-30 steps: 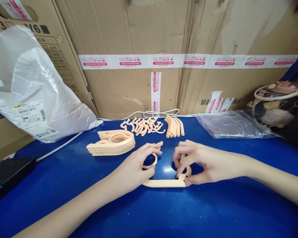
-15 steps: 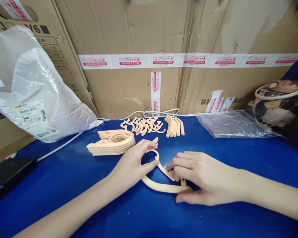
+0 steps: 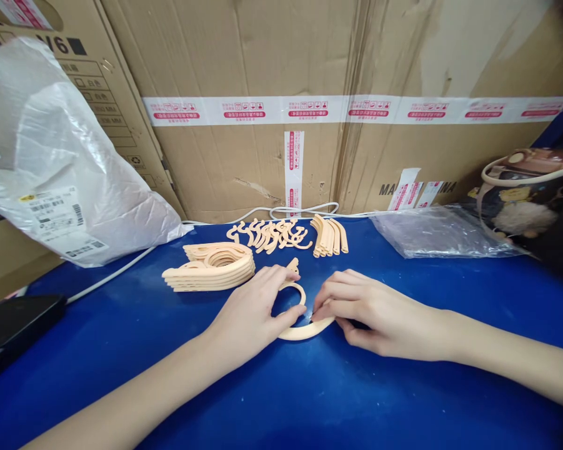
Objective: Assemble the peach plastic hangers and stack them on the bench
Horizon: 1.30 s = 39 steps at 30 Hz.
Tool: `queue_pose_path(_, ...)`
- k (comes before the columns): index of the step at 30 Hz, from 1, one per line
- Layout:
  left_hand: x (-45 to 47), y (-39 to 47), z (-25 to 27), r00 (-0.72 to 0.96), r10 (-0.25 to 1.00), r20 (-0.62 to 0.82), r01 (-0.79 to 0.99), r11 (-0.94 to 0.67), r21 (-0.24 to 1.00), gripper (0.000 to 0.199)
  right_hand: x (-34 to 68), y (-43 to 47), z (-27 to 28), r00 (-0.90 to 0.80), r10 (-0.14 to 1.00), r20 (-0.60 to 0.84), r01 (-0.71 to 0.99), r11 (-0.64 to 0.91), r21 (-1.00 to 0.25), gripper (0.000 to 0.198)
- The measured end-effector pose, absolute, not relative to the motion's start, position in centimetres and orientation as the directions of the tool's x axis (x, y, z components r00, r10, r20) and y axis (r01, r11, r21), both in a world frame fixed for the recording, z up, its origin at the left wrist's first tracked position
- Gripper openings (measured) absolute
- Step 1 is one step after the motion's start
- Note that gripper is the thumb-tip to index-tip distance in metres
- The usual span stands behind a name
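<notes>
A beige plastic folding clothes hanger (image 3: 304, 332) lies on the blue tabletop between my hands, its ring-like middle and a curved arm showing. My left hand (image 3: 257, 306) is closed around its left side, thumb on the ring and fingertips at the upper end. My right hand (image 3: 370, 315) pinches the right end, whose tip is hidden under the fingers. Behind my left hand stands a neat stack of folded hangers (image 3: 210, 278). Loose hanger hooks (image 3: 272, 237) lie in a heap farther back, with a bundle of curved hanger arms (image 3: 327, 237) to their right.
Large cardboard boxes (image 3: 244, 162) wall off the back. A white plastic mailing bag (image 3: 84, 169) leans at left, above a black device (image 3: 23, 328) with a white cable (image 3: 112, 275). Clear plastic bags (image 3: 440, 231) and a dark cup with a brown lid (image 3: 520, 194) are at right.
The hanger's right-hand arms have swung inward and up, so the shape is narrower. My right hand moved slightly away from me with them; my left hand kept its hold.
</notes>
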<state>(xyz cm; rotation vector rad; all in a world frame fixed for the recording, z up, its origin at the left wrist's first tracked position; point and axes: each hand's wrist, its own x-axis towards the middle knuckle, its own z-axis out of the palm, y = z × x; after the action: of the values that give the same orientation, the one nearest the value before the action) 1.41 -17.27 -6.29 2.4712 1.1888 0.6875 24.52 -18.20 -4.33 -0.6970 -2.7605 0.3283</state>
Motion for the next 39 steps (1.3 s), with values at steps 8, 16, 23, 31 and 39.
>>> queue_pose_path(8,0.9,-17.2,-5.5,0.659,0.679,0.324,0.610,-0.734,0.298,0.038,25.4,-16.7,-5.4,-0.775,0.544,0.321,0.540,0.834,-0.109,0.030)
queue_pose_path(16,0.9,-17.1,-5.6,0.670,0.661,0.338,0.606,-0.750,0.265,0.035,25.1,-17.3,-5.0,-0.779,0.567,0.267,0.584,0.812,-0.021,0.030)
queue_pose_path(23,1.1,-17.5,-5.7,0.697,0.652,0.299,0.567,-0.756,0.328,0.051,25.1,-17.3,-4.6,-0.797,0.561,0.225,0.500,0.821,-0.275,0.033)
queue_pose_path(31,1.0,-17.9,-5.3,0.738,0.656,0.157,0.575,-0.734,0.362,0.076,24.8,-17.5,-4.7,-0.734,0.590,0.336,0.418,0.782,-0.462,0.023)
queue_pose_path(39,0.8,-17.6,-4.5,0.667,0.625,0.405,0.592,-0.775,0.220,0.060,25.8,-15.6,-4.5,-0.438,0.884,0.166,0.604,0.426,-0.674,0.040)
